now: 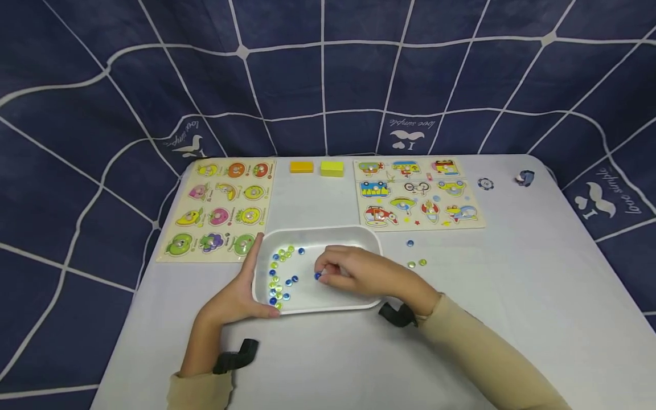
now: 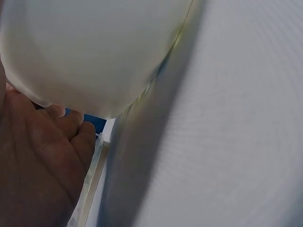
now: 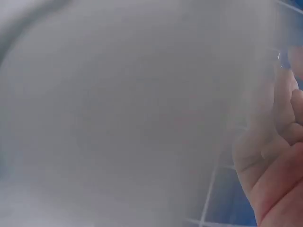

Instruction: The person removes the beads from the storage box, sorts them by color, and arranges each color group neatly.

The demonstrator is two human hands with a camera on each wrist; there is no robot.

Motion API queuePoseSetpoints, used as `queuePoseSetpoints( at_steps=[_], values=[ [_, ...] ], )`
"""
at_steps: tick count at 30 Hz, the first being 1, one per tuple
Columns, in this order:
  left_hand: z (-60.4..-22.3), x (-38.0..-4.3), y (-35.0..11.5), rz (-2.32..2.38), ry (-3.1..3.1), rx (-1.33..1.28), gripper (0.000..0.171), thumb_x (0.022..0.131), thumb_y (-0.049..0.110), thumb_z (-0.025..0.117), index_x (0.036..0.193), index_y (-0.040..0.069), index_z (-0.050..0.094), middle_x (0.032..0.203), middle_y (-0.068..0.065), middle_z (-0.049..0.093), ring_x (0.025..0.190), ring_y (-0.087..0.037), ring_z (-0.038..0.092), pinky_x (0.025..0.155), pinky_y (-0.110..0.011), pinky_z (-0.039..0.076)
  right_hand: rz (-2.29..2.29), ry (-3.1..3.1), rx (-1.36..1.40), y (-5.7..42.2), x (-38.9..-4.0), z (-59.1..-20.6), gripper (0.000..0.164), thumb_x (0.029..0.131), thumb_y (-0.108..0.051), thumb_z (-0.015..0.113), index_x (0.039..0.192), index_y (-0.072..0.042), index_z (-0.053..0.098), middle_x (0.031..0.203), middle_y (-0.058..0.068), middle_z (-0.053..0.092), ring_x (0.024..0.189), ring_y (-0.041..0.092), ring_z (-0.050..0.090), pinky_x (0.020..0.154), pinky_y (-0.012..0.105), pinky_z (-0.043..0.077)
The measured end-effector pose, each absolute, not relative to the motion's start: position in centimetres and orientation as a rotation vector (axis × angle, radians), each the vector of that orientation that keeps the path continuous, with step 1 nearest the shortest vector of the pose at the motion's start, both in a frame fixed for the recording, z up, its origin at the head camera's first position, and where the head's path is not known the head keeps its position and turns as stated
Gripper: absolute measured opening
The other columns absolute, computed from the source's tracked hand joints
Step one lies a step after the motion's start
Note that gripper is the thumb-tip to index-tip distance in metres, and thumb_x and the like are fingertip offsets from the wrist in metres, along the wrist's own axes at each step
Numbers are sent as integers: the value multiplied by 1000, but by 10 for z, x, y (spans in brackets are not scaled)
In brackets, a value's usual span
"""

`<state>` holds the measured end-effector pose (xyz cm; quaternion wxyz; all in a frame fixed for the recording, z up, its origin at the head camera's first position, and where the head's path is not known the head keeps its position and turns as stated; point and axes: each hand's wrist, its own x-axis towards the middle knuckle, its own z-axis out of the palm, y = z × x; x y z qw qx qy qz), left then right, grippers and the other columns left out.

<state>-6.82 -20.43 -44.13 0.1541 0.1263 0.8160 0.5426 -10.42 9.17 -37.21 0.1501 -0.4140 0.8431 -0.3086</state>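
A white plastic tray holds several blue and yellow-green glass beads, mostly gathered at its left end. My left hand grips that end, thumb at the near rim and fingers stretched along the left side. In the left wrist view, the fingers of this hand show beside the tray's pale outer wall. Over the tray's right half, my right hand pinches a blue glass bead between thumb and fingertips. Pale blur fills most of the right wrist view, with the right hand at its right edge.
Right of the tray lie a loose blue bead and two yellow-green beads. Behind are a fruit puzzle board, a vehicle puzzle board, an orange block and a yellow block. A poker chip and small figurine sit far right.
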Motion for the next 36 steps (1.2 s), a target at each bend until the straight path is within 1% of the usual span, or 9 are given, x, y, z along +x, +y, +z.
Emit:
queuePoseSetpoints(
  at_steps=[3,5,8,11,16,21,28,32,36],
  values=[
    [-440,-68,-204,1551,2340,355,144,51,25,93,147,45,-12,159,13,-9,148,-26,-2,112,-66,7,-955,2556,-1130,126,-103,-358,12,93,-34,58,102,-27,59,84,-14,49,80,2,48,68,18,43],
    [-440,-68,-203,1550,2339,354,144,51,25,93,147,45,-12,159,14,-10,148,-26,-3,112,-66,6,-1005,2631,-1086,151,-103,-357,11,93,-32,59,102,-27,58,84,-14,48,79,2,47,65,19,42],
    [-440,-67,-203,1547,2342,353,144,51,26,93,147,45,-12,158,15,-11,148,-25,-3,112,-66,6,-1040,2735,-987,191,-107,-367,11,92,-27,62,102,-25,60,82,-12,50,76,3,47,62,19,41],
    [-440,-67,-204,1556,2339,358,144,51,25,93,147,44,-12,158,16,-10,148,-25,-2,113,-65,6,-999,2801,-772,226,-115,-383,10,90,-22,65,100,-21,62,79,-10,52,73,6,48,60,19,41],
    [-439,-67,-204,1565,2337,362,144,51,24,93,147,44,-12,158,15,-9,148,-25,-1,113,-65,6,-839,2797,-451,262,-130,-410,10,89,-24,65,94,-15,64,74,-3,54,71,12,49,59,21,41],
    [-438,-67,-203,1569,2329,370,145,51,23,93,147,44,-12,158,15,-9,148,-25,-1,113,-65,6,-786,2786,-354,269,-141,-424,11,90,-24,63,93,-13,64,75,0,54,71,16,48,59,23,40],
    [-438,-67,-204,1589,2313,371,144,52,21,93,147,44,-12,158,16,-9,148,-24,0,113,-64,5,-708,2808,-318,262,-147,-427,15,89,-25,65,98,-14,66,77,1,54,74,16,48,63,28,40],
    [-438,-67,-204,1599,2299,375,144,52,20,93,147,44,-13,158,15,-9,147,-25,3,114,-64,6,-779,2863,-355,254,-143,-418,20,88,-28,66,104,-15,67,78,-1,55,73,15,49,61,25,41],
    [-439,-67,-204,1598,2298,372,144,52,21,93,147,44,-13,159,14,-8,147,-25,3,114,-63,7,-939,2902,-512,218,-133,-397,24,88,-29,66,108,-16,67,82,-4,58,73,13,52,61,25,46]
  ],
)
